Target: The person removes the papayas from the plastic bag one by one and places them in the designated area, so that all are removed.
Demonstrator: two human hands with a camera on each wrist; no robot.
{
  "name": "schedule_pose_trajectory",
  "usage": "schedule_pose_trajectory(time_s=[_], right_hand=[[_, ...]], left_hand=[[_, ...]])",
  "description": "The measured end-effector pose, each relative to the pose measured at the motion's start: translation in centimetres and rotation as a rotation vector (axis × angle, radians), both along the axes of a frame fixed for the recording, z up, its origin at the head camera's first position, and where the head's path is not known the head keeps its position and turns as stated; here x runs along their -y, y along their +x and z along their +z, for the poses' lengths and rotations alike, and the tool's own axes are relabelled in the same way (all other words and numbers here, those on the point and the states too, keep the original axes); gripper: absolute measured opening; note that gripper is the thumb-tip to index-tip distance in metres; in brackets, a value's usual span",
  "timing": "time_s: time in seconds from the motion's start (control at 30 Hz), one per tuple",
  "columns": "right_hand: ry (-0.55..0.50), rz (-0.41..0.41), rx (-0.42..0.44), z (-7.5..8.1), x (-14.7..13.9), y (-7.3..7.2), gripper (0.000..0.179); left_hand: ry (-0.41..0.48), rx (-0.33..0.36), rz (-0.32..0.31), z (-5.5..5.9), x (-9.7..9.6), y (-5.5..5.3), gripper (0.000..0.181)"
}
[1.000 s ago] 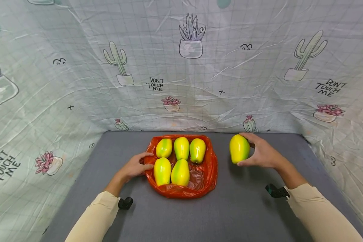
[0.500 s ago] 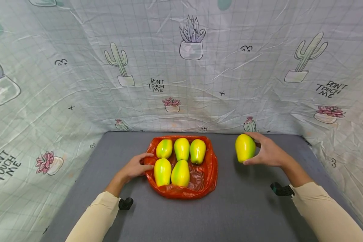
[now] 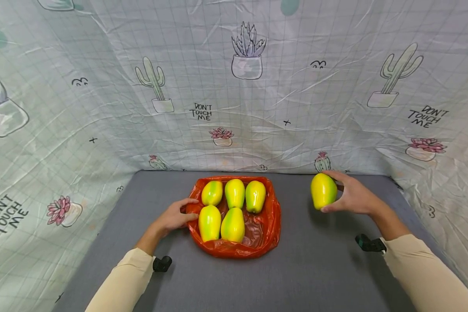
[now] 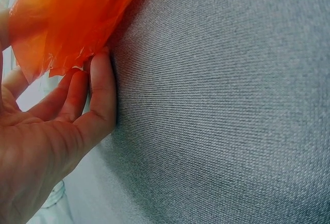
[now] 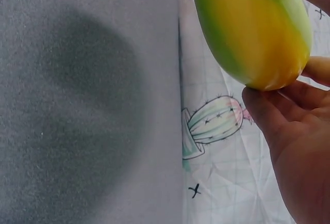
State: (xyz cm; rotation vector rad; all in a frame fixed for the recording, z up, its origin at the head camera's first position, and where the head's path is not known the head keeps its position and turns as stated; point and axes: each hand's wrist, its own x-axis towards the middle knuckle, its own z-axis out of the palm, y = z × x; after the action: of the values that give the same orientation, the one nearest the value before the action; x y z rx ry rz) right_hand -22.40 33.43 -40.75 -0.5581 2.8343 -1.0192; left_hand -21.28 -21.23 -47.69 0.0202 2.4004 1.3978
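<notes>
In the head view my right hand (image 3: 352,194) holds a glossy yellow-green papaya (image 3: 323,191) above the table, thumb and fingers on opposite sides of it. The right wrist view shows the same papaya (image 5: 258,33) off the surface, casting a shadow. A red plastic bag (image 3: 271,216) lies spread open left of it. Several more papayas (image 3: 232,225) rest in the bag in two rows, with bare bag at its front right. My left hand (image 3: 175,214) grips the bag's left edge; the left wrist view shows its fingers (image 4: 100,87) curled at the thin plastic (image 4: 77,22).
The grey cloth-covered table (image 3: 288,277) stretches around the bag. A pale curtain (image 3: 277,99) with cactus prints closes off the back and both sides. A black wrist camera sits at each sleeve, the right one (image 3: 368,243) standing out over the table.
My right hand has moved to the right with the papaya, farther from the bag. My left hand and the bag stay in place. The view has tilted up slightly.
</notes>
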Motion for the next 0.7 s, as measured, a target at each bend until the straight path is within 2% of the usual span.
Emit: schedule_pose_trajectory(time_s=[0.3, 0.7], right_hand=[[-0.01, -0.006, 0.026, 0.1, -1.2, -0.3, 0.111], [0.033, -0.031, 0.053, -0.4, -2.9, -0.7, 0.114]], left_hand=[[-0.006, 0.013, 0.007, -0.1, 0.0, -0.2, 0.059], [-0.004, 0.001, -0.002, 0.0, 0.0, 0.0, 0.06]])
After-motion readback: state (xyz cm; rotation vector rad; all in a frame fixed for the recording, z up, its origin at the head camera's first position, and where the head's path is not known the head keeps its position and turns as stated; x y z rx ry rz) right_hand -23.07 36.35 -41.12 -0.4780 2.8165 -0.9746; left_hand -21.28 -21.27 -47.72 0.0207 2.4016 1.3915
